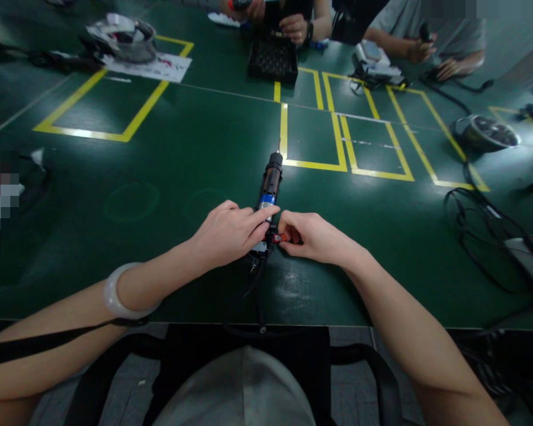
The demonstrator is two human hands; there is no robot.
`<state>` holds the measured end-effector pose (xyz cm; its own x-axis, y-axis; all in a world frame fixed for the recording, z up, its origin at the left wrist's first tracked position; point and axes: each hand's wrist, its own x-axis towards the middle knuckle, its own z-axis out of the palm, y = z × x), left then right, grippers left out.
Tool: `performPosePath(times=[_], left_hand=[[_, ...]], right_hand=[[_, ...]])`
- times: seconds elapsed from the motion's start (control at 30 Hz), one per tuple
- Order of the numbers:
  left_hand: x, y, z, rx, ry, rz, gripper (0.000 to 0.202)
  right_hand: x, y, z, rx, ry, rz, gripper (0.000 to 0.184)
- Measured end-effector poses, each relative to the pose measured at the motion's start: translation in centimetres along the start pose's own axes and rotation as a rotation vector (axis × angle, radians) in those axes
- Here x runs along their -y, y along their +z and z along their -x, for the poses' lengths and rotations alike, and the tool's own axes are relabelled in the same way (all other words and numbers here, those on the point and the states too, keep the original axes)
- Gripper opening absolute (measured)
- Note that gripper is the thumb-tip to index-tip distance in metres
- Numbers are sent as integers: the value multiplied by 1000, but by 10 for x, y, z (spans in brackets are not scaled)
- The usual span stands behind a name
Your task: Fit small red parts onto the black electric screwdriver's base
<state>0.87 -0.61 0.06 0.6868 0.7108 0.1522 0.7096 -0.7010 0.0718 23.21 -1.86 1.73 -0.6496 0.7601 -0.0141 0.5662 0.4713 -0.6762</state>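
A black electric screwdriver [271, 177] with a blue band lies on the green table [182, 177], tip pointing away from me. My left hand [228, 232] rests over its near end, fingers closed around the body. My right hand [313, 236] pinches a small red and black part [281, 238] at the tool's base, where a black cable [257, 284] leaves toward the table's near edge.
Yellow tape rectangles [373, 148] mark the table. A black tray [273, 59] sits at the far side before another person's hands [293, 26]. A second person [430, 50] works at the far right. Cables [475, 225], a round fan-like object [486, 133] and a bowl on paper [131, 41] lie around.
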Motion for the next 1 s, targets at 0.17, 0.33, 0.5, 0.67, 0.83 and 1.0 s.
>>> performPosePath(times=[0.17, 0.33, 0.5, 0.67, 0.83, 1.0], left_hand=[[0, -1, 0, -2, -3, 10, 49], [0, 0, 0, 8, 15, 2, 49], [1, 0, 1, 11, 13, 4, 50], [0, -1, 1, 15, 5, -9, 49], [0, -1, 0, 27, 1, -7, 49], [-1, -3, -1, 40, -22, -11, 51]], right_hand=[[5, 6, -1, -17, 20, 81, 21], [4, 3, 2, 22, 24, -61, 19], [3, 1, 3, 36, 1, -190, 20], [1, 2, 1, 3, -13, -221, 12], [-2, 5, 0, -35, -1, -240, 15], [-3, 10, -2, -26, 81, -369, 20]])
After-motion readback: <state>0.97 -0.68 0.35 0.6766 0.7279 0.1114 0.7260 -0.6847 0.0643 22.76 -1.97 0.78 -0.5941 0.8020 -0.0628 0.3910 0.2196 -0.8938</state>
